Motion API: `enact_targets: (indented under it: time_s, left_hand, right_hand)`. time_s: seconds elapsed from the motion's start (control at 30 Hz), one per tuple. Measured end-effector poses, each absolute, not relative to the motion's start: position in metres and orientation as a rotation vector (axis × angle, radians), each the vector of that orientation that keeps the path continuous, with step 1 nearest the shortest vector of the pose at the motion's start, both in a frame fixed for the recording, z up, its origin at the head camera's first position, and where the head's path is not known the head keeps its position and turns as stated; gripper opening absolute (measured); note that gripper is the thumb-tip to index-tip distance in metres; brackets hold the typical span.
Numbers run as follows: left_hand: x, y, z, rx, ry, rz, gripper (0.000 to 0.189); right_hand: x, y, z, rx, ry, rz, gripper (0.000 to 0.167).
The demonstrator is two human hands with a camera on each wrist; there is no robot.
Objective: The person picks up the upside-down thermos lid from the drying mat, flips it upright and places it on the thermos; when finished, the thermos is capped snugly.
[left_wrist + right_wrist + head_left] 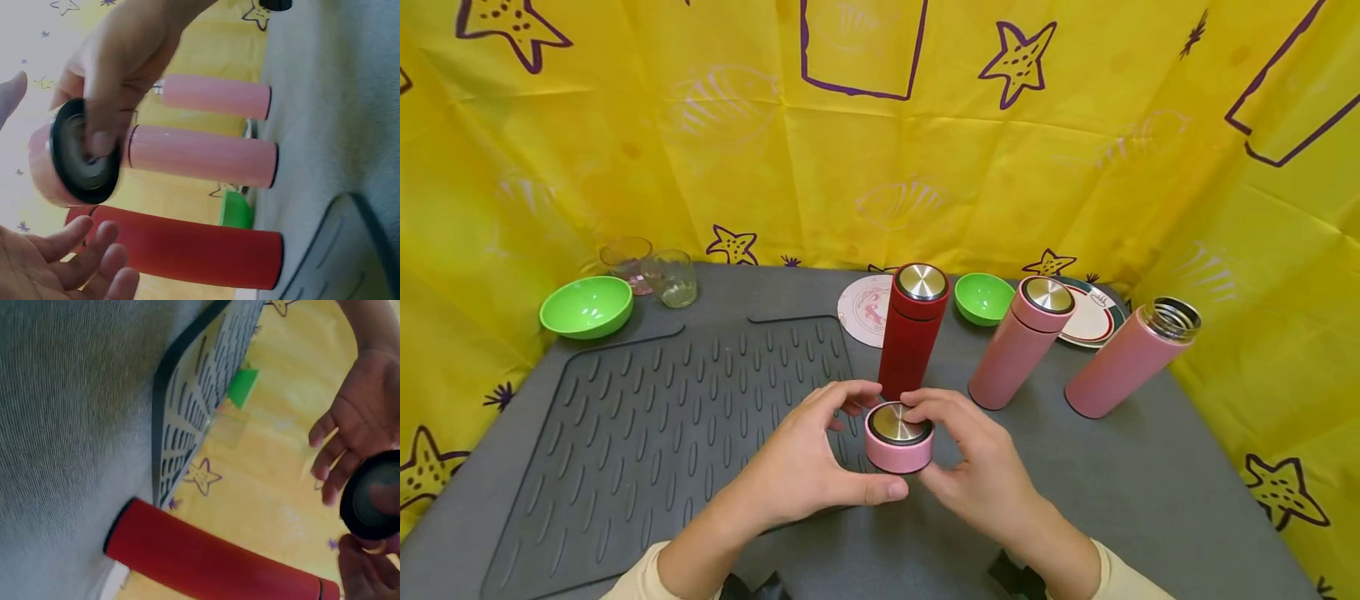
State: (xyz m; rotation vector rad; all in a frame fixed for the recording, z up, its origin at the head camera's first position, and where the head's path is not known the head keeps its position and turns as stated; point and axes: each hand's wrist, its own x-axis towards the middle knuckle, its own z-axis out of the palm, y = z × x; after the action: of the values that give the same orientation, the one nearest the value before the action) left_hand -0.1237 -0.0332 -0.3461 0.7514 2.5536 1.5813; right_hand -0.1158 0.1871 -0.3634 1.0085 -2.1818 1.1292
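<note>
Pink lid (898,455) between hands (805,462) (981,458) is partly finger-hidden.

A pink lid (895,448) with a black-ringed silver top, facing up, is held above the table (1150,483).

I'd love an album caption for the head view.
Right hand holds a pink lid, left hand beside it; a red bottle and an open pink bottle stand behind.

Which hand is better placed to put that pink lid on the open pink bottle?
Probably the right hand: it grips the pink lid, and the open pink bottle stands on that side. The left hand grips nothing and is farther away.
</note>
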Motion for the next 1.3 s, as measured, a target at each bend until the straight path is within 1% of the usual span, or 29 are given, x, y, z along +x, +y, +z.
enact_targets:
  time_s: [0.07,0.17,0.33,0.4,0.47,0.57,0.67,0.8,0.83,0.9,0.93,0.97,1.0,1.03,1.1,1.23,1.3]
  left_hand:
    - [-0.125,-0.031,-0.35,0.797,2.544,1.619,0.074]
    - [-0.126,-0.028,-0.356,0.901,2.534,1.717,0.066]
    - [-0.124,-0.023,-0.357,1.036,2.505,1.85,0.061]
    - [-0.125,-0.021,-0.356,1.08,2.492,1.866,0.06]
    - [-0.126,-0.02,-0.356,1.093,2.498,1.864,0.06]
    - [-0.131,-0.022,-0.358,1.015,2.587,1.83,0.06]
    - [-0.14,-0.026,-0.363,0.882,2.688,1.796,0.059]
    - [-0.147,-0.034,-0.368,0.781,2.772,1.773,0.058]
    - [-0.147,-0.036,-0.368,0.764,2.785,1.771,0.058]
    - [-0.147,-0.04,-0.368,0.738,2.807,1.765,0.058]
    - [-0.147,-0.042,-0.368,0.723,2.818,1.762,0.059]
    - [-0.147,-0.043,-0.368,0.708,2.831,1.756,0.059]
    - [-0.146,-0.045,-0.368,0.699,2.841,1.753,0.059]
    - [-0.146,-0.047,-0.368,0.687,2.849,1.75,0.059]
    - [-0.146,-0.05,-0.369,0.673,2.868,1.741,0.058]
    - [-0.146,-0.055,-0.369,0.666,2.879,1.73,0.058]
    - [-0.147,-0.057,-0.37,0.666,2.88,1.72,0.058]
  right_hand:
    - [-0.118,0.185,-0.361,1.048,-2.101,1.05,0.021]
    - [-0.121,0.182,-0.358,1.112,-1.973,0.96,0.023]
    - [-0.121,0.18,-0.353,1.167,-1.821,0.849,0.018]
    - [-0.118,0.185,-0.352,1.173,-1.835,0.833,0.019]
    - [-0.116,0.194,-0.352,1.163,-1.871,0.826,0.024]
    - [-0.116,0.212,-0.349,1.091,-1.876,0.822,0.029]
    - [-0.122,0.238,-0.348,0.821,-1.799,0.793,0.033]
    - [-0.133,0.3,-0.361,0.241,-1.793,0.868,0.052]
    - [-0.135,0.317,-0.365,0.084,-1.827,0.922,0.062]
    - [-0.138,0.35,-0.372,-0.203,-1.962,1.053,0.092]
    - [-0.139,0.364,-0.374,-0.324,-2.052,1.116,0.104]
    - [-0.14,0.376,-0.376,-0.423,-2.151,1.171,0.111]
    - [-0.141,0.387,-0.378,-0.499,-2.244,1.226,0.113]
    - [-0.144,0.397,-0.38,-0.532,-2.342,1.274,0.115]
    - [-0.149,0.415,-0.387,-0.47,-2.517,1.37,0.112]
    - [-0.161,0.44,-0.402,-0.225,-2.734,1.523,0.091]
    - [-0.166,0.445,-0.407,-0.164,-2.809,1.527,0.082]
